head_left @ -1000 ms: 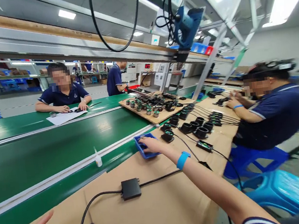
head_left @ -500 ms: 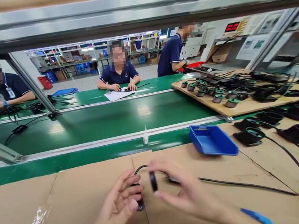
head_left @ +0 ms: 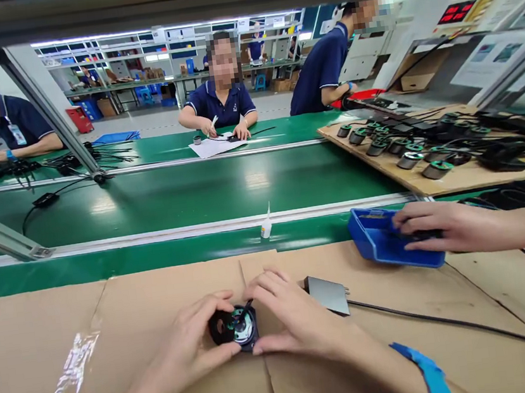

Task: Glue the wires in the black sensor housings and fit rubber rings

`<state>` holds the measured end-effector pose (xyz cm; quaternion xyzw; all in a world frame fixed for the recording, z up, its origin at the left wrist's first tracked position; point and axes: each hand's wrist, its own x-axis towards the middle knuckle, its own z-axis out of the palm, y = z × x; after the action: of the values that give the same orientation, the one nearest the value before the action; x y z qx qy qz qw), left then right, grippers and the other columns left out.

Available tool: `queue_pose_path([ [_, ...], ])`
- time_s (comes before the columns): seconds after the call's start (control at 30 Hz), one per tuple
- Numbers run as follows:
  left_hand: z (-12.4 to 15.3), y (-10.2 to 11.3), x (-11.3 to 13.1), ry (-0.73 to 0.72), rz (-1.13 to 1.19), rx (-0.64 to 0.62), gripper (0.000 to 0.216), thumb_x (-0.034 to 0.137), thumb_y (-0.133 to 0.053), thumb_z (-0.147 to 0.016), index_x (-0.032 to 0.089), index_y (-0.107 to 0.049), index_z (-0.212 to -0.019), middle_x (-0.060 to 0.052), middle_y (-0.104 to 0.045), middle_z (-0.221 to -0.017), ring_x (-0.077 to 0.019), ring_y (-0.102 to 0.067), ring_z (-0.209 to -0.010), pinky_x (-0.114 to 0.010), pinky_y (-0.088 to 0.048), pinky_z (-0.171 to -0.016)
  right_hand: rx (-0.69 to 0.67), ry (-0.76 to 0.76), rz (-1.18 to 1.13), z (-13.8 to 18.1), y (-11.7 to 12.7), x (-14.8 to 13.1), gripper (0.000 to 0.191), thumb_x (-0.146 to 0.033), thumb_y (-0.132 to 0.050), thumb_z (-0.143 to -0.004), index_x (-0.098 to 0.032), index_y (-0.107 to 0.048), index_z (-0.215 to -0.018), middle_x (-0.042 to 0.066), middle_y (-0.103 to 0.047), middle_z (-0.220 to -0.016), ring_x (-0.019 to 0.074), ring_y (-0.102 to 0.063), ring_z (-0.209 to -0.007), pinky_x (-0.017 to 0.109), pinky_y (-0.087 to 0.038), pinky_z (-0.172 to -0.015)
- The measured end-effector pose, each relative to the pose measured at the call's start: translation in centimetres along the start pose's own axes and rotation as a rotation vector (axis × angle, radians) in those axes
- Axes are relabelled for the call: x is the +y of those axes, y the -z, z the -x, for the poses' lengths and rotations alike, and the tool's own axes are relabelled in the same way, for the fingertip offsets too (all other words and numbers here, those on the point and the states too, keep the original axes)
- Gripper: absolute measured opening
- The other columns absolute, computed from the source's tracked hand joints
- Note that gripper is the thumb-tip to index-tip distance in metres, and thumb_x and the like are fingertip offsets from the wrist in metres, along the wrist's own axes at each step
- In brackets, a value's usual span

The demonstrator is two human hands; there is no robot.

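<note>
Seating a black ring into the round housing (head_left: 234,327) on the cardboard mat (head_left: 160,298). My left hand (head_left: 190,349) cups its left edge, fingers curled; right hand (head_left: 290,320) pinches its right side. Likely mid-assembly; next calls for even pressing. A co-worker's hand (head_left: 439,229) reaches into the blue tray (head_left: 373,243).

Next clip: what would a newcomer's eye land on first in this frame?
First, the two hands low in the middle: the left hand and right hand together grip a small round black part with a green inside, over the cardboard sheet. Next, a co-worker's hand reaches from the right into the blue bin. Beyond runs the green conveyor belt.
</note>
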<state>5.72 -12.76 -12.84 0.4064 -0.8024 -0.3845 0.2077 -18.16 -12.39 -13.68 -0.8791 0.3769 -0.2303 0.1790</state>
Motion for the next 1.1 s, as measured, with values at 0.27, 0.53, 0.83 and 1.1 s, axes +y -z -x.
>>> queue_pose_path([
  [0.27,-0.4,-1.5,-0.5,-0.146,-0.242,0.040,0.033,0.013,-0.069,-0.069,0.022,-0.053,-0.097,-0.003,-0.069,-0.096,-0.0211,-0.068,-0.086,-0.029,-0.055,-0.073,0.279,0.040,0.110,2.4,-2.4,-0.9,0.015,-0.024,-0.066,-0.091,-0.017,-0.059,-0.102,0.008,-0.064,-0.091,0.0224,-0.055,-0.079,0.036,-0.043,-0.070],
  [0.53,0.8,-1.4,0.1,-0.154,-0.227,0.146,0.037,0.014,-0.069,-0.077,0.023,-0.056,-0.109,-0.003,-0.067,-0.105,-0.0193,-0.067,-0.094,-0.026,-0.056,-0.081,0.407,0.054,-0.100,2.2,-3.1,-0.3,0.018,-0.011,-0.055,-0.095,-0.022,-0.062,-0.107,0.004,-0.070,-0.087,0.0179,-0.060,-0.076,0.034,-0.044,-0.067],
  [0.83,-0.5,-0.8,0.8,-0.247,-0.250,0.081,0.035,0.018,-0.067,-0.084,0.022,-0.058,-0.117,-0.006,-0.065,-0.110,-0.0209,-0.063,-0.100,-0.031,-0.055,-0.086,0.361,-0.040,-0.194,1.9,-3.0,-0.4,0.016,-0.009,-0.056,-0.093,-0.022,-0.062,-0.100,0.002,-0.069,-0.083,0.0181,-0.058,-0.073,0.035,-0.041,-0.068],
  [1.1,-1.0,-1.6,0.1,-0.374,-0.357,0.190,0.032,0.040,-0.054,-0.093,0.018,-0.060,-0.115,-0.011,-0.066,-0.108,-0.0212,-0.065,-0.095,-0.032,-0.058,-0.080,0.372,-0.041,-0.218,2.0,-3.1,-0.2,0.017,-0.009,-0.058,-0.093,-0.022,-0.062,-0.102,0.001,-0.070,-0.084,0.0168,-0.058,-0.072,0.034,-0.041,-0.069],
])
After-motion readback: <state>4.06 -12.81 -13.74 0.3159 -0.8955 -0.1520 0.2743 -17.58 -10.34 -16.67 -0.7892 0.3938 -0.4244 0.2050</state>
